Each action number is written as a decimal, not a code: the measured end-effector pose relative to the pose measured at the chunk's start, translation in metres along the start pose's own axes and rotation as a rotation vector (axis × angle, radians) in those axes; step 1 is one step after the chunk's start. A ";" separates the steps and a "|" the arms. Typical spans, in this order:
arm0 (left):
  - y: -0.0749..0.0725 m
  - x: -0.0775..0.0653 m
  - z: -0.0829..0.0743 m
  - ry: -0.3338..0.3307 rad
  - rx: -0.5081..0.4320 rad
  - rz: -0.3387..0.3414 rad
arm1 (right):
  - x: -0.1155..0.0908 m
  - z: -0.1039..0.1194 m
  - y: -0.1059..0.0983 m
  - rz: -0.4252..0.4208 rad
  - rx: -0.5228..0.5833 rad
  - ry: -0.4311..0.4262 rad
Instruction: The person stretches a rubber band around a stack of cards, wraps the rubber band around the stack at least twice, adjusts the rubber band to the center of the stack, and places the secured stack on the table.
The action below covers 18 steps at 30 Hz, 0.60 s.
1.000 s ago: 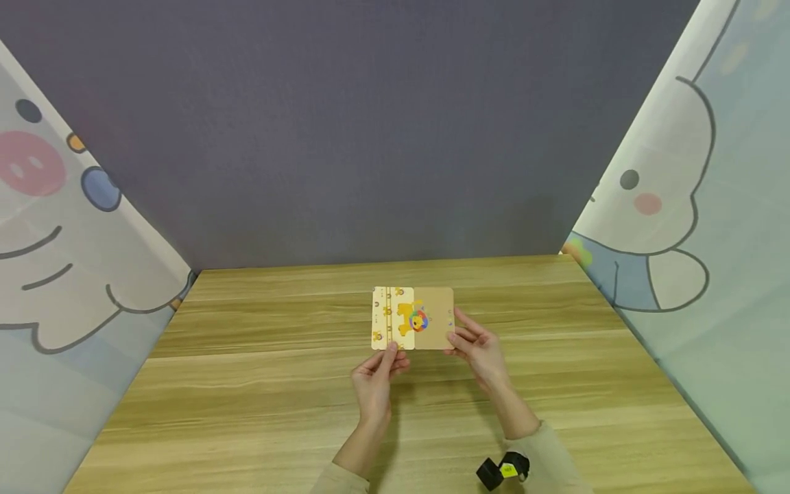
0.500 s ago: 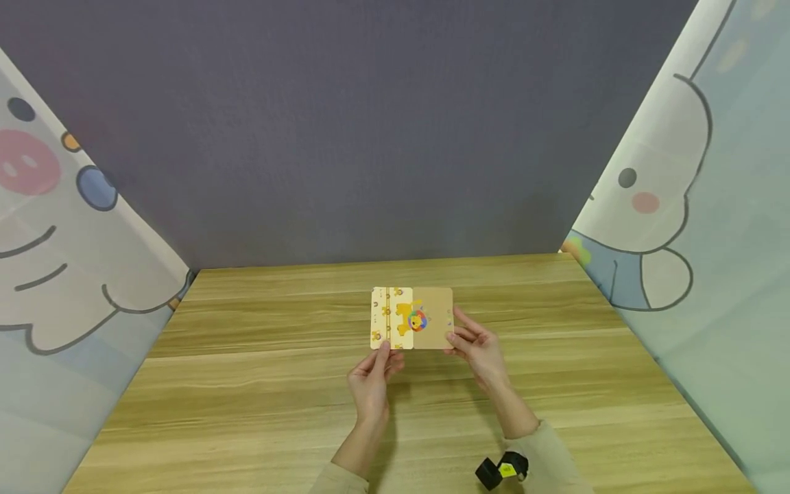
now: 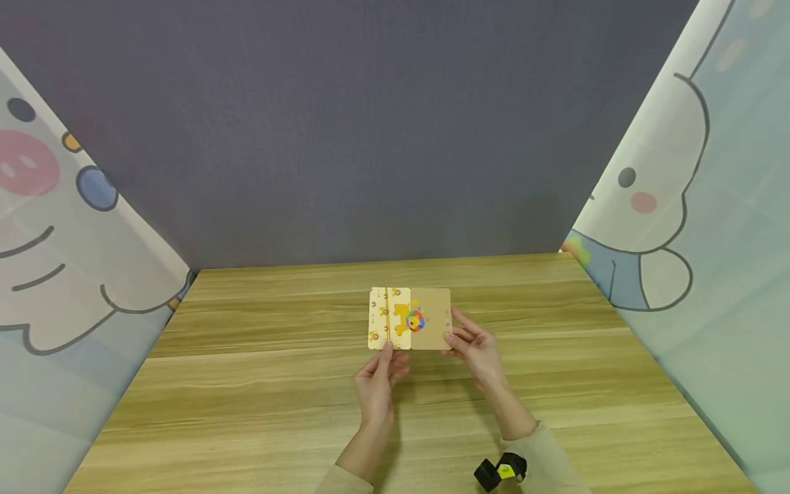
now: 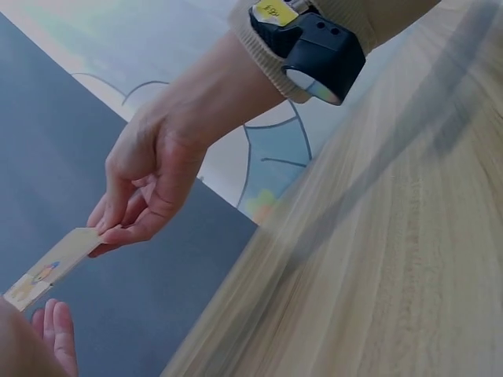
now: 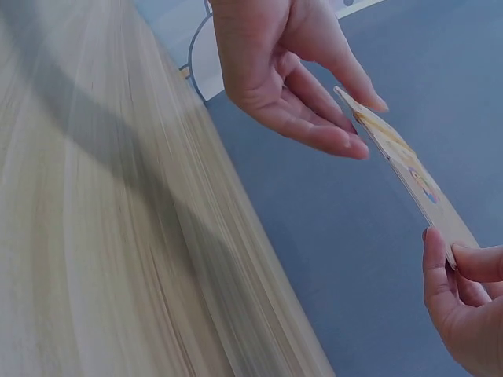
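Observation:
A small, thin notebook with rounded corners is held up over the table. Its cover is cream patterned on the left and tan on the right, with a yellow lion lying sideways across the join. My right hand pinches its right end, thumb in front and fingers behind. At the lower left edge, my left hand touches the cover with its thumb. The right wrist view shows the left hand's other fingers loosely extended, apart from the back of the notebook.
A wood-grain table lies beneath both hands. Behind it rises a dark grey panel. Cartoon-printed cloths hang at left and right. A black wrist camera sits at the right sleeve.
The notebook has shifted slightly left in the head view. My left thumb moved a little left along the lower edge, then back right. The right hand keeps its hold.

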<state>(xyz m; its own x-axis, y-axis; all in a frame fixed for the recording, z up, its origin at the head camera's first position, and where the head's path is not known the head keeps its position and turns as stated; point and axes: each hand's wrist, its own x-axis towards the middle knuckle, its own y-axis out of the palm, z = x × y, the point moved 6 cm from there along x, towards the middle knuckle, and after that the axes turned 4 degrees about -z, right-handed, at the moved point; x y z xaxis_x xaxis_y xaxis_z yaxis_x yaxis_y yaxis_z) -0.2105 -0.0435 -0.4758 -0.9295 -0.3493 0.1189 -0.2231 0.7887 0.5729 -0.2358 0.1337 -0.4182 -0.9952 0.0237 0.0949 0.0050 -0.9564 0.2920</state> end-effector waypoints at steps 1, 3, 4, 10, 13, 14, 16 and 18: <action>0.000 0.000 -0.003 0.010 -0.004 -0.008 | 0.000 0.000 -0.001 -0.018 -0.009 0.027; 0.001 -0.002 -0.010 0.013 -0.001 -0.031 | 0.000 0.000 -0.001 -0.044 -0.015 0.075; 0.002 -0.002 -0.012 0.008 -0.005 -0.043 | -0.001 0.001 -0.001 -0.052 -0.017 0.093; 0.014 -0.010 -0.032 -0.162 0.049 -0.145 | -0.002 0.002 0.002 -0.054 -0.023 0.095; 0.016 -0.011 -0.030 -0.200 0.052 -0.139 | -0.003 0.001 0.003 -0.033 -0.026 0.071; 0.017 -0.011 -0.029 -0.190 0.049 -0.123 | -0.004 0.001 0.003 -0.030 -0.026 0.069; 0.009 -0.006 -0.011 -0.143 0.036 -0.077 | -0.004 0.001 0.004 -0.029 -0.020 0.070; 0.005 -0.003 0.000 -0.091 0.014 -0.024 | -0.004 0.000 0.004 -0.037 -0.014 0.078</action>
<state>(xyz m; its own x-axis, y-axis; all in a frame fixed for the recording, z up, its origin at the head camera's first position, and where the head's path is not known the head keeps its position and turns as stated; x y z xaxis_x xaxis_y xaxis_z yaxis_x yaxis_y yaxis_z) -0.2092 -0.0389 -0.4734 -0.9466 -0.3211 0.0309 -0.2489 0.7880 0.5631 -0.2319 0.1294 -0.4169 -0.9993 0.0363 0.0095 -0.0322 -0.9592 0.2810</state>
